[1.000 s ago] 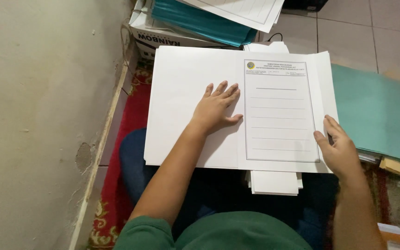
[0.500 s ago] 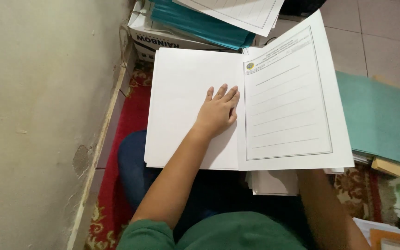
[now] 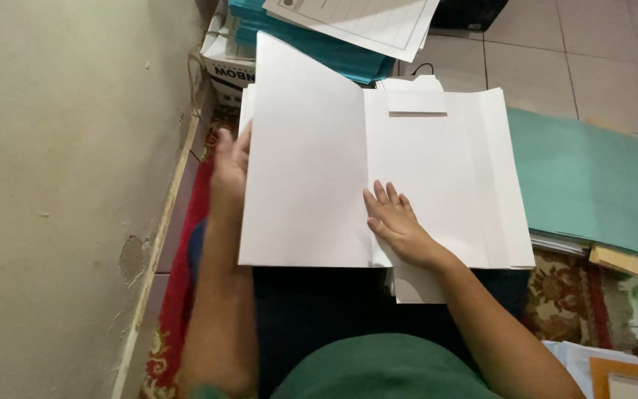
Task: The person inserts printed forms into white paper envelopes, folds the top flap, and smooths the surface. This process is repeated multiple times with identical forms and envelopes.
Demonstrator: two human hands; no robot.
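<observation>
A stack of large white sheets (image 3: 437, 170) lies open like a folder on my lap. A blank white page (image 3: 304, 162) is turned over onto the left half. My left hand (image 3: 229, 168) is at that page's left edge, fingers spread and partly hidden behind the paper. My right hand (image 3: 396, 222) rests flat with fingers apart on the right half of the stack, near the centre fold. A small white slip (image 3: 416, 102) sits at the top of the right half.
A beige wall (image 3: 60, 185) runs close on the left. Teal folders (image 3: 319, 41) and a printed form (image 3: 363, 21) lie on a cardboard box (image 3: 227, 66) ahead. A green sheet (image 3: 592, 177) lies to the right, over a patterned rug (image 3: 563, 288).
The printed form page on the right has been flipped over to the left, blank side up. My left hand moved from the middle to the left edge; my right hand moved onto the right half.
</observation>
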